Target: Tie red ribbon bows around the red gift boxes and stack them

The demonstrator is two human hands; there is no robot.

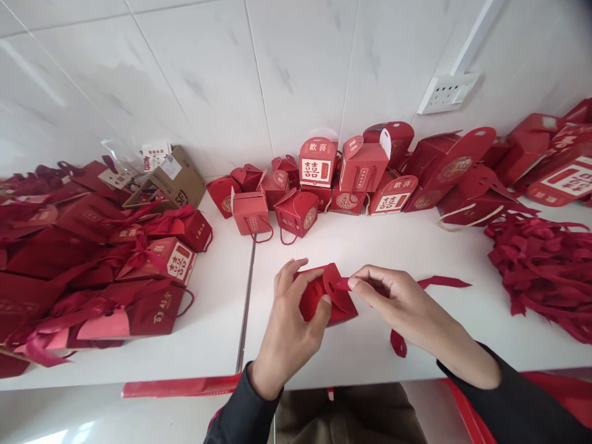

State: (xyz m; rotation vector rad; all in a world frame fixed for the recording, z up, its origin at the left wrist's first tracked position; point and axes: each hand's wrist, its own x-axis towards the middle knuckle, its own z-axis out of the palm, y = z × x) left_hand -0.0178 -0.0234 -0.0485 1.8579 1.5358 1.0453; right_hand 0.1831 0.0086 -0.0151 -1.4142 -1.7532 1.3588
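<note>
A small red gift box (342, 306) lies on the white table in front of me, its curved top flaps with holes facing up. My left hand (296, 308) grips it from the left, thumb and fingers on the flaps. Between the thumb and fingers of my right hand (393, 295), a dark red ribbon (342, 283) is pinched, its end at the hole in the right flap. The rest of that ribbon trails out behind the right hand, one end to the right and another hanging toward the table's front edge.
Red boxes tied with ribbons (139, 308) crowd the left side near an opened cardboard carton (178, 179). Several boxes without bows (296, 213) stand along the tiled wall. A heap of loose red ribbons (546, 271) lies at right. A seam (247, 296) crosses the white tabletop (217, 296).
</note>
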